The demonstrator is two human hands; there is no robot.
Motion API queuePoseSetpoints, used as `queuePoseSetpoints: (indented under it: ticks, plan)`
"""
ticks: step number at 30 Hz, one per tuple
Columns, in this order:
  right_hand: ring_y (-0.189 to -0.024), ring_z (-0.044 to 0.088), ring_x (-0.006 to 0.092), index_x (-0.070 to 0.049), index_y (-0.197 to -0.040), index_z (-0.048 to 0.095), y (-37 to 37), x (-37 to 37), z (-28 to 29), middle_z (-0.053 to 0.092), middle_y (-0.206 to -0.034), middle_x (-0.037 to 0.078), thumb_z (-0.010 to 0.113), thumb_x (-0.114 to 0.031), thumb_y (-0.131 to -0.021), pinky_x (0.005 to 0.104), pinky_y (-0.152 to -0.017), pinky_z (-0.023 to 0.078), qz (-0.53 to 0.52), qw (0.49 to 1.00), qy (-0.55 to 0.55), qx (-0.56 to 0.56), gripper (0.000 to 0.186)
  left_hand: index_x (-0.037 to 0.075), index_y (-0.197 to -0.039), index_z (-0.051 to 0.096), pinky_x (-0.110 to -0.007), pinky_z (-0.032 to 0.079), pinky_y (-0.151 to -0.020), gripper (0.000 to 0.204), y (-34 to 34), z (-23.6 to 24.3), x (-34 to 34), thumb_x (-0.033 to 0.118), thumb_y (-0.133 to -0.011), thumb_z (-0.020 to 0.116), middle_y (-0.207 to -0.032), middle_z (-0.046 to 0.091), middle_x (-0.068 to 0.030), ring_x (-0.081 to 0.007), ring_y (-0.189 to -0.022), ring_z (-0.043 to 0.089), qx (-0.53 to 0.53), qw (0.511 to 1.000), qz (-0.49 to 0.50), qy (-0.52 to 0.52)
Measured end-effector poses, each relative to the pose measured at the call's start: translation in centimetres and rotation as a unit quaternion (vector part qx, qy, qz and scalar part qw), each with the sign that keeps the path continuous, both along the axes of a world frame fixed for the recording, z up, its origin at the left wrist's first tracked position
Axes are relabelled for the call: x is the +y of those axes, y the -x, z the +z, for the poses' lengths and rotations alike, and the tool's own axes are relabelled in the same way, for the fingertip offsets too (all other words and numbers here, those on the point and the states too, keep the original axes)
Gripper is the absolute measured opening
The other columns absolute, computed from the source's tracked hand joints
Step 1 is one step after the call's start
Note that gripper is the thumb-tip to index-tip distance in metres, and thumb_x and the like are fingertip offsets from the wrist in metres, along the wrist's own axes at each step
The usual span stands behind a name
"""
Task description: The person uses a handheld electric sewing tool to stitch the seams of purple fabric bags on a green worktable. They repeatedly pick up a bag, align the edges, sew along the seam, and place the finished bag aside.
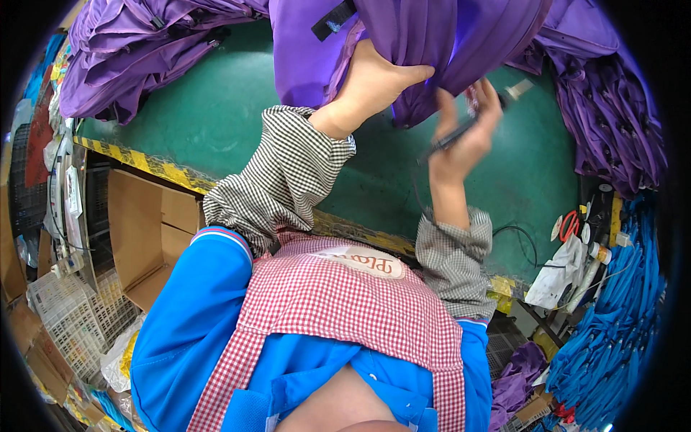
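My left hand [378,83] grips a large piece of purple fabric [417,36] over the green table. Its thumb lies across the outside, while the other fingers are hidden in the folds. A dark label or strap end [333,20] shows on the fabric's upper left. Just right of the fabric, my right hand [464,137] is closed around a slim dark corded tool [455,135], blurred by motion. A pale, flat tip [520,88] sticks out beyond its fingers; I cannot make out the tool's exact kind. Violet light glows on the fabric's folds.
Heaps of purple fabric lie at the table's far left [137,57] and right [612,108]. Yellow-black tape [169,171] edges the green table [230,101]. An open cardboard box [147,230] stands front left. Orange-handled scissors [570,225] and blue straps [612,309] are at right.
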State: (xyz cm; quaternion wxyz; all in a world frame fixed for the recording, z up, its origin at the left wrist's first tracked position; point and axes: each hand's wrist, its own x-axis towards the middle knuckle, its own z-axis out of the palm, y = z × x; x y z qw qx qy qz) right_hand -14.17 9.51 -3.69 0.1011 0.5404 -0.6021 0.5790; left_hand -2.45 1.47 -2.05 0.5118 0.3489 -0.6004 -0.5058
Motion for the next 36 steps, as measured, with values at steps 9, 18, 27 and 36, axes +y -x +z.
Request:
queuePoseSetpoints:
  ticks: [9, 18, 27, 36]
  plan:
    - [-0.052, 0.048, 0.0152, 0.002, -0.091, 0.062, 1.3, 7.8, 1.6, 0.057, -0.064, 0.007, 0.05, -0.012, -0.088, 0.0383, -0.073, 0.047, 0.166, 0.983, 0.078, 0.027, 0.018, -0.006, -0.102, 0.061, -0.033, 0.053, -0.079, 0.051, 0.3, -0.1, -0.6, 0.017, -0.062, 0.083, -0.096, 0.067, -0.0153, -0.0236, -0.087, 0.066, -0.024, 1.0, -0.004, 0.016]
    - [-0.049, 0.046, 0.0171, -0.003, -0.078, 0.063, 0.6, 4.7, 0.3, 0.054, -0.059, 0.004, 0.054, -0.007, -0.079, 0.0386, -0.072, 0.047, 0.183, 0.974, 0.082, 0.108, 0.01, -0.004, -0.095, 0.063, -0.029, 0.052, -0.065, 0.043, 0.4, -0.2, -1.2, 0.017, -0.063, 0.082, -0.082, 0.067, -0.0088, -0.0158, -0.071, 0.063, -0.04, 0.997, -0.053, -0.028]
    - [-0.056, 0.049, 0.0192, -0.006, -0.08, 0.064, 0.0, 4.0, 1.1, 0.051, -0.063, 0.004, 0.058, -0.001, -0.071, 0.0409, -0.077, 0.047, 0.176, 0.977, 0.02, 0.117, 0.012, -0.005, -0.095, 0.062, -0.029, 0.051, -0.066, 0.042, 0.1, -0.1, -1.2, 0.016, -0.065, 0.082, -0.083, 0.066, -0.0095, -0.0153, -0.072, 0.063, -0.027, 0.996, -0.076, -0.033]
    - [-0.095, 0.065, 0.0339, 0.0, -0.103, 0.059, -1.2, -0.7, 7.2, 0.064, -0.109, 0.025, 0.064, -0.011, -0.087, 0.0402, -0.086, 0.05, 0.133, 0.975, 0.129, 0.121, 0.02, 0.0, -0.119, 0.055, -0.029, 0.049, -0.086, 0.048, -1.5, 0.2, 2.8, 0.01, -0.076, 0.075, -0.102, 0.066, -0.0094, -0.0175, -0.096, 0.062, -0.041, 0.991, -0.123, 0.015]
